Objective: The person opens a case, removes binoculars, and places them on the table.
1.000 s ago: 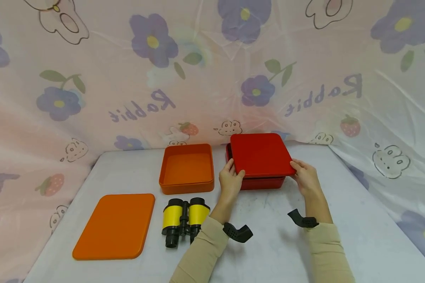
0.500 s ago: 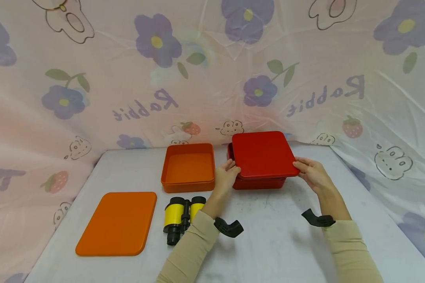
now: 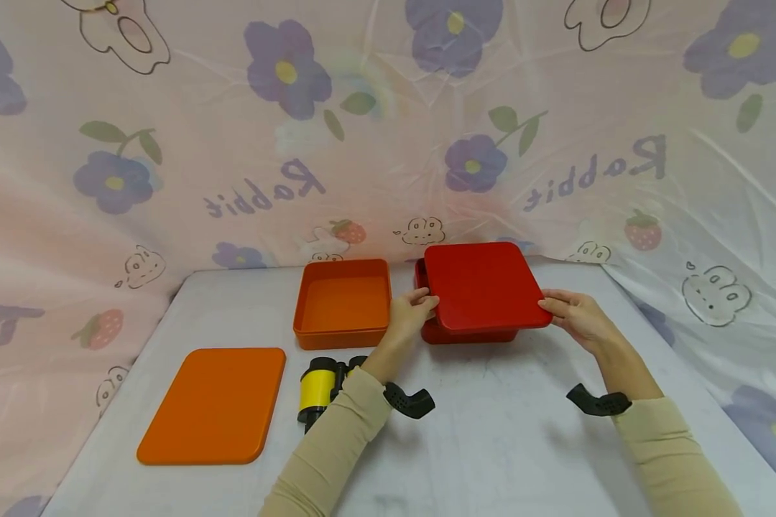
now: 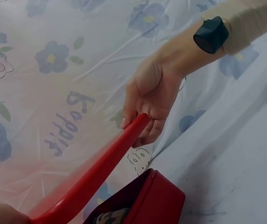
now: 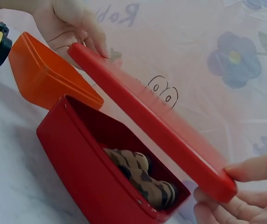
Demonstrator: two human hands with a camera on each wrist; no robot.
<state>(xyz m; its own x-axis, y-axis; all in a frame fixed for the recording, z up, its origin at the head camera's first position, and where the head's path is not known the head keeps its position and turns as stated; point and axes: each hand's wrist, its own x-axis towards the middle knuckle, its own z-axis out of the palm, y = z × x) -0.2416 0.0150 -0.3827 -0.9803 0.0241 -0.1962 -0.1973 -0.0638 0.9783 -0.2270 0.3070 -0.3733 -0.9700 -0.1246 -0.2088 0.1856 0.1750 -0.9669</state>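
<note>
Printed cloth (image 3: pixel 375 143) backs the table (image 3: pixel 491 445); at one o'clock, left hand (image 3: pixel 407 316) and right hand (image 3: pixel 575 318) pinch the red lid (image 3: pixel 485 287) above the red box (image 3: pixel 467 337), not set down; orange lid (image 3: pixel 213 406) already off.

the left sleeve (image 3: pixel 328 449) partly hides the binoculars (image 3: pixel 317 389), and the red lid (image 3: pixel 488 286) the red box (image 3: pixel 470 336).

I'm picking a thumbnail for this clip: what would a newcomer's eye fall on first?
Probably the bright red lid, held by the left hand and right hand above the red box. Inside that box, the right wrist view shows a camouflage-patterned object. To the left, the open orange box stands out, with a flat orange lid lying nearer the wearer.
</note>
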